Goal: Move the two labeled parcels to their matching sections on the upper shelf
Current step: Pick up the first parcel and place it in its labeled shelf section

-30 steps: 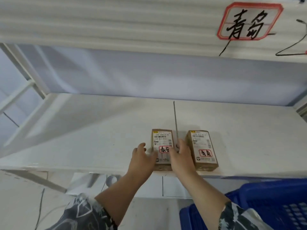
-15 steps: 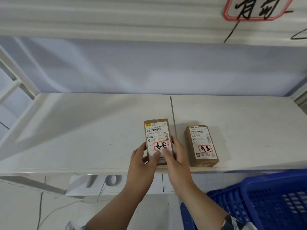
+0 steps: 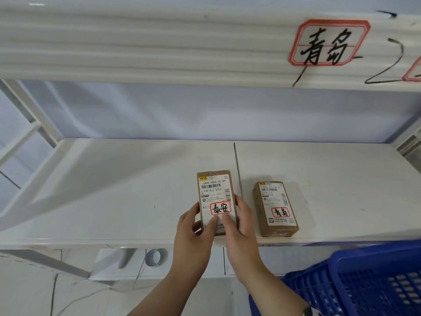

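**First parcel in hand, both still on the lower shelf level**

White shelving fills the view: a lower shelf [image 3: 114,197] with a thin dividing line [image 3: 237,169] down its middle, and above it the ribbed front edge of the upper shelf [image 3: 136,46]. On that edge sits a red-bordered tag reading 青岛 [image 3: 329,43]; a second tag is cut off at the right border.

Both hands hold the parcel marked 泰安 [image 3: 215,197] upright near the shelf's front edge, just left of the line. The left hand [image 3: 193,236] and right hand [image 3: 239,229] pinch its lower part, thumbs pressed on the label face, fingers curled behind. The parcel marked 青岛 [image 3: 274,208] lies flat to the right of the line, untouched.

By my reckoning nothing is placed yet; both parcels have still to go up.

A 泰安 section tag is nowhere legible, and the upper shelf's top surface is hidden. A blue basket [image 3: 364,281] is cropped at lower right.
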### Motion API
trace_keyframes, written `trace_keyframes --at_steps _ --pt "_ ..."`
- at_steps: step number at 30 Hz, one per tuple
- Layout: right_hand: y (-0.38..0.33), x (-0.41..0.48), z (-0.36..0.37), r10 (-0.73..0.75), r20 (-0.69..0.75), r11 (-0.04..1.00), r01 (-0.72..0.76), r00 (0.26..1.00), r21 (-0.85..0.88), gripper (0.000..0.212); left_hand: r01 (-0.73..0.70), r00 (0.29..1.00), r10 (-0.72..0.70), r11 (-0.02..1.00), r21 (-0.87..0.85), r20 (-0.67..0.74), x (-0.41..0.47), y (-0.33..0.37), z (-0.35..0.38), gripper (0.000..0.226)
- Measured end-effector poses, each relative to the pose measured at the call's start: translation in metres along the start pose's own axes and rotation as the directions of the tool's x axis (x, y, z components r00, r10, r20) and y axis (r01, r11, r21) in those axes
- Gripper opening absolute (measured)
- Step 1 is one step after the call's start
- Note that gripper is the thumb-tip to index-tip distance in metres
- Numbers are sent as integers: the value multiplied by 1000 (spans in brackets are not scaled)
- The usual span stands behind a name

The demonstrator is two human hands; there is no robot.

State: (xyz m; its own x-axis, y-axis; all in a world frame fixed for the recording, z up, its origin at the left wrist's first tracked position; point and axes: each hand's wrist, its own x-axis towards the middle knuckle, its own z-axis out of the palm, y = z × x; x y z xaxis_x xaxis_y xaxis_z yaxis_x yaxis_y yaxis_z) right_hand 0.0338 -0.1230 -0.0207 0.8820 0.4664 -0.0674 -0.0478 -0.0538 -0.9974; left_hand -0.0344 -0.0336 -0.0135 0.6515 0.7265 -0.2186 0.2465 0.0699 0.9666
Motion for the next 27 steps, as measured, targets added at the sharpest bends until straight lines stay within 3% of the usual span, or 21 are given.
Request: trace_keyframes --at_steps 16,27 --pt "-30 -35 20 -72 -105 996 77 992 43 47 -105 992 105 994 -5 73 -18 19 -32 49" --pt "-59 -69 3 -207 -58 978 207 977 2 48 -220 975 220 975 -11 8 -67 49 -39 51"
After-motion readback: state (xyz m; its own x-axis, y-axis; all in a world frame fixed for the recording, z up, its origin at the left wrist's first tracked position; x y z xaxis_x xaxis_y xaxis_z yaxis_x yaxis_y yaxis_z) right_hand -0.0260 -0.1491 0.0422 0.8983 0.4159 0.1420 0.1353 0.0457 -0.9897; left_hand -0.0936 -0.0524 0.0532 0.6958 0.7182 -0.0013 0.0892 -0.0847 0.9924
